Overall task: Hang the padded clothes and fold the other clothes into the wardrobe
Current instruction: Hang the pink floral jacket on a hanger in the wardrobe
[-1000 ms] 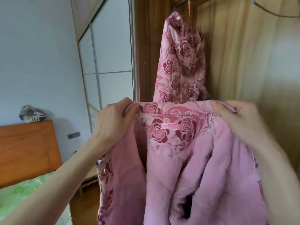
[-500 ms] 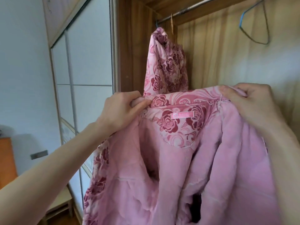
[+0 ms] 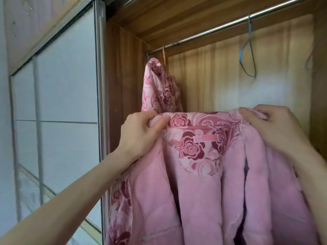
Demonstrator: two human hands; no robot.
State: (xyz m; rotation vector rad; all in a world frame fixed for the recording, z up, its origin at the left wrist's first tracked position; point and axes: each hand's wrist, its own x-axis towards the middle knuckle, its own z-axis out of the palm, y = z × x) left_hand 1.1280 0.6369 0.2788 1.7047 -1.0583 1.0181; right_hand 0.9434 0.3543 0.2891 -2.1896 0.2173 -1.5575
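Note:
I hold a pink padded jacket (image 3: pixel 200 191) with a rose print and fleecy lining up in front of the open wardrobe. My left hand (image 3: pixel 139 133) pinches the left end of its collar, and my right hand (image 3: pixel 270 128) grips the right end. The lining faces me, with a small pink label below the collar. Behind it, a second rose-print padded garment (image 3: pixel 161 89) hangs from the metal rail (image 3: pixel 221 28) at the wardrobe's left end. An empty blue wire hanger (image 3: pixel 247 55) hangs further right on the rail.
A sliding wardrobe door (image 3: pixel 58 112) with pale panels and a metal frame stands to the left. The wardrobe's wooden side wall (image 3: pixel 123 85) is just left of the hung garment. Its right wall (image 3: pixel 320 76) is at the frame's edge.
My view has tilted up and to the right, bringing the rail and blue hanger into sight. Both hands have kept their grip on the collar and raised the jacket closer to the wardrobe.

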